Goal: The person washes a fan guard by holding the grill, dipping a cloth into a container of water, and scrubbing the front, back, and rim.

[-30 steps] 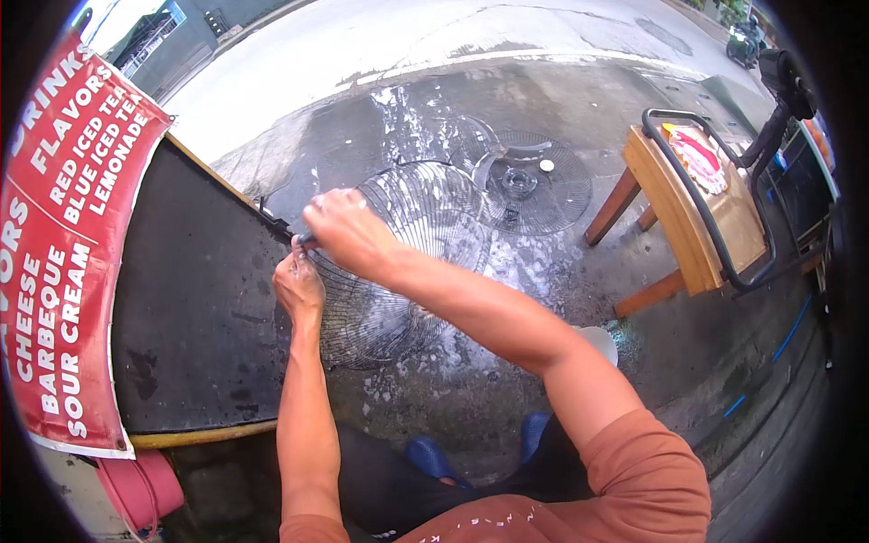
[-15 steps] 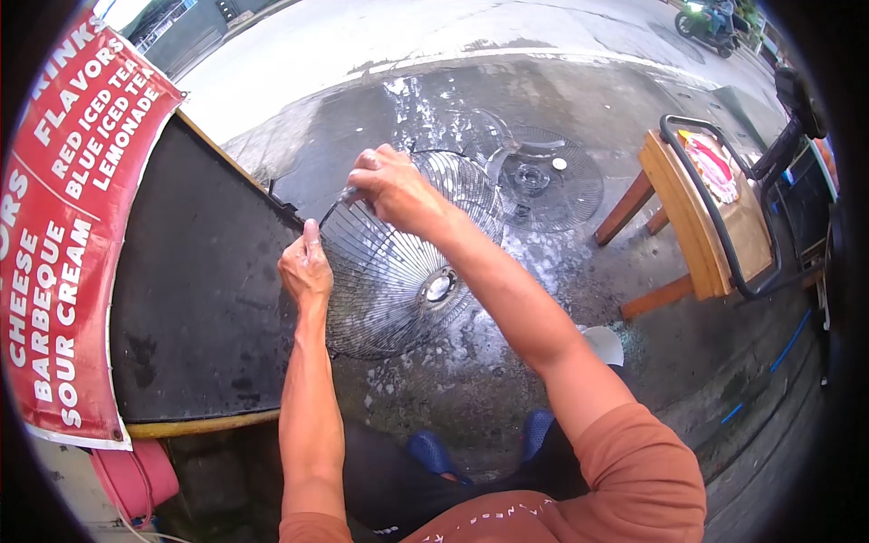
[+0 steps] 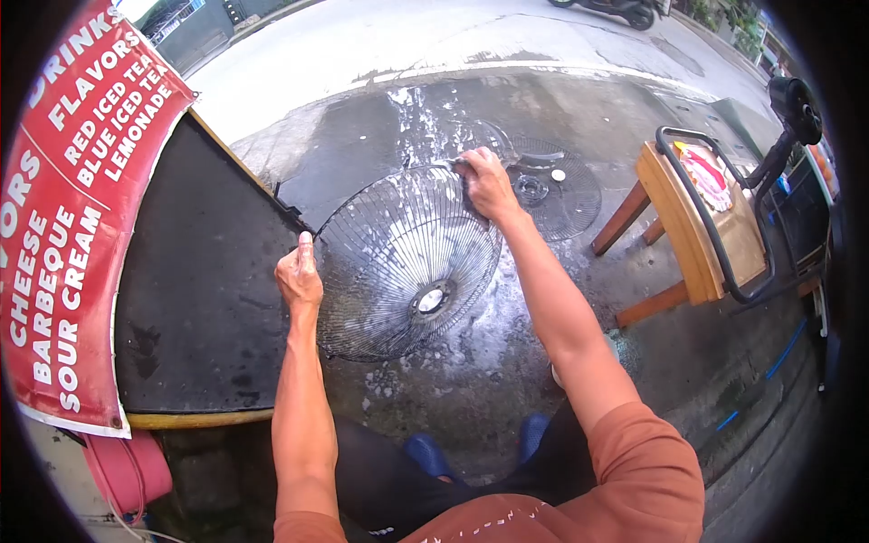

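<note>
A round wire fan grille [image 3: 389,244] with a ring at its centre is held up at a tilt, wet and soapy. At its left edge my left hand [image 3: 300,271] is closed on the rim, thumb pointing up. My right hand [image 3: 487,184] is closed at the upper right rim; whether a cloth or sponge is under its fingers cannot be made out. Beyond it, another fan grille [image 3: 566,195] lies flat on the wet ground, with a small white round piece [image 3: 558,176] on it.
On the left stands a black board [image 3: 208,290] with a red banner [image 3: 90,217], above a pink container [image 3: 131,471]. A wooden stool [image 3: 674,235] with a black metal frame is at right. A motorcycle [image 3: 625,9] is on the road. White suds streak the ground.
My right hand has moved right along the grille's rim, away from my left hand, which stays at the left edge. The motorcycle has moved left along the road.
</note>
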Motion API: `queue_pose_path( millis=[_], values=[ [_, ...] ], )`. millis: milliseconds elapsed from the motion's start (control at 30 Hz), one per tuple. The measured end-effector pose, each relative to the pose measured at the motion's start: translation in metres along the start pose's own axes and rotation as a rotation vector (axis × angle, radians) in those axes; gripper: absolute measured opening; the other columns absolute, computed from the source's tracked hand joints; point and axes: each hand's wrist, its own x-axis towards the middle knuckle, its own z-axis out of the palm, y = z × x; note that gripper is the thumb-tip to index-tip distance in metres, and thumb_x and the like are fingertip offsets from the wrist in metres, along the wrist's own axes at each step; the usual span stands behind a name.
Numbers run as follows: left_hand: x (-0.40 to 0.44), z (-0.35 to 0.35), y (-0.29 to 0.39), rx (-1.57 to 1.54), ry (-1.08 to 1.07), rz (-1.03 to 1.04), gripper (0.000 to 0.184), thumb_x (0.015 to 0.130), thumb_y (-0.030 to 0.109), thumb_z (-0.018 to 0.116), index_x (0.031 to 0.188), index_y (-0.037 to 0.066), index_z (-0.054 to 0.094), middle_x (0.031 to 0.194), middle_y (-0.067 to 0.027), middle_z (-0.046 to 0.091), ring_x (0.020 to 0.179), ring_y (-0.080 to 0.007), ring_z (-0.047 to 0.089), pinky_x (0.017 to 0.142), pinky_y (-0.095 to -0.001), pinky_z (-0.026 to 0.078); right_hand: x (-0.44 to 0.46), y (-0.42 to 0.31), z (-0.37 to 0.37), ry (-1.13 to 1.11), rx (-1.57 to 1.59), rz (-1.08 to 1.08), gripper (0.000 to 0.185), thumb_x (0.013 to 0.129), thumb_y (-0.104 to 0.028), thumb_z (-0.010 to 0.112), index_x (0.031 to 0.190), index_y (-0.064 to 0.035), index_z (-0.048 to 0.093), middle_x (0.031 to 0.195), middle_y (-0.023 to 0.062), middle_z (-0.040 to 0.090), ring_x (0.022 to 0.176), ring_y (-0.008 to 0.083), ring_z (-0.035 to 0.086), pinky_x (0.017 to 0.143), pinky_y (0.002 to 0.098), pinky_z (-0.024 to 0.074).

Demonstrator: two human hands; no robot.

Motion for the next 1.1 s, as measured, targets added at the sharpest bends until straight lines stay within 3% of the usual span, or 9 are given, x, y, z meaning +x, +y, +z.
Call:
queue_pose_path(
  millis=[100,133,400,567,700,933,1000,1033,1100],
  values=[
    [0.002,-0.007,-0.017,-0.07,-0.036,-0.055,0.064,0.101,0.045,0.051,0.059,-0.003,0.046,0.051,-0.005,0.033,0.052,-0.0162,0.032,0.051,-0.0396,0.026,-0.015,0.035,-0.002,-0.091,0.099,0.177,0.024,0.096,-0.017,0.061,0.115,-0.0038,0.063,0.113,0.0188,0.064,0.11,0.0414,0.057,0.095,0.0427,0.046],
    [0.004,-0.009,-0.027,-0.164,-0.028,-0.079,0.059,0.1,0.042,0.058,0.054,0.01,0.04,0.054,0.005,0.033,0.052,-0.0084,0.029,0.051,-0.0323,0.02,-0.02,0.042,-0.007,-0.123,0.138,0.251,0.023,0.098,-0.02,0.059,0.114,-0.0046,0.062,0.113,0.0192,0.064,0.109,0.0441,0.057,0.094,0.0439,0.046],
    [0.005,-0.031,-0.037,-0.314,-0.115,-0.288,0.061,0.098,0.052,0.059,0.053,0.013,0.044,0.051,0.005,0.038,0.043,-0.0077,0.033,0.044,-0.0296,0.022,-0.026,0.045,-0.014,-0.252,0.387,0.466,0.053,0.102,-0.037,0.056,0.136,0.0036,0.051,0.131,0.0271,0.06,0.127,0.0357,0.055,0.106,0.0391,0.0417],
    [0.007,-0.027,-0.049,-0.304,-0.207,-0.347,0.078,0.096,0.075,0.034,0.051,0.013,0.046,0.052,0.0041,0.045,0.045,-0.0089,0.032,0.046,-0.0308,0.023,0.027,-0.054,-0.055,-0.506,0.248,0.24,0.049,0.1,-0.036,0.058,0.136,-0.0021,0.054,0.132,0.0228,0.061,0.123,0.034,0.058,0.104,0.0408,0.0439],
    [0.004,-0.029,-0.039,-0.363,-0.346,-0.507,0.088,0.089,0.086,0.019,0.054,0.012,0.052,0.053,0.0005,0.055,0.047,-0.0101,0.049,0.05,-0.0256,0.036,0.053,-0.138,-0.071,-0.642,0.106,0.102,0.038,0.1,-0.034,0.058,0.123,-0.0028,0.06,0.121,0.0205,0.067,0.111,0.0344,0.064,0.095,0.0454,0.0488],
    [0.015,-0.016,0.004,-0.343,-0.177,-0.042,0.069,0.104,0.059,0.035,0.088,0.001,0.069,0.074,-0.006,0.066,0.071,-0.0161,0.065,0.063,-0.0309,0.047,0.053,-0.219,-0.007,-0.735,-0.116,-0.179,0.019,0.094,-0.017,0.059,0.106,-0.0029,0.064,0.09,0.0157,0.073,0.096,0.0341,0.069,0.089,0.0454,0.0516],
    [0.004,-0.01,0.042,-0.007,-0.146,0.087,0.073,0.104,0.059,0.03,0.093,-0.003,0.068,0.074,-0.0139,0.066,0.073,-0.0279,0.067,0.065,-0.0394,0.048,0.043,-0.232,0.022,-0.678,-0.093,-0.236,0.02,0.09,-0.016,0.062,0.103,-0.0014,0.065,0.094,0.0177,0.07,0.101,0.0328,0.067,0.092,0.0476,0.0502],
    [0.003,-0.009,0.048,0.089,-0.035,0.093,0.077,0.105,0.058,0.026,0.09,-0.005,0.068,0.073,-0.0225,0.065,0.073,-0.0414,0.064,0.066,-0.0461,0.046,0.029,-0.233,0.036,-0.411,-0.114,-0.454,0.022,0.085,-0.015,0.065,0.102,-0.0017,0.066,0.104,0.018,0.067,0.109,0.0307,0.062,0.095,0.048,0.0475],
    [0.008,-0.01,0.031,0.16,0.06,0.04,0.079,0.105,0.057,0.024,0.083,-0.004,0.069,0.073,-0.0253,0.065,0.072,-0.0471,0.062,0.066,-0.0496,0.046,0.012,-0.239,0.05,-0.201,-0.19,-0.661,0.019,0.084,-0.014,0.062,0.1,-0.0026,0.065,0.12,0.0144,0.058,0.116,0.0272,0.055,0.101,0.0446,0.0429]
  ],
)
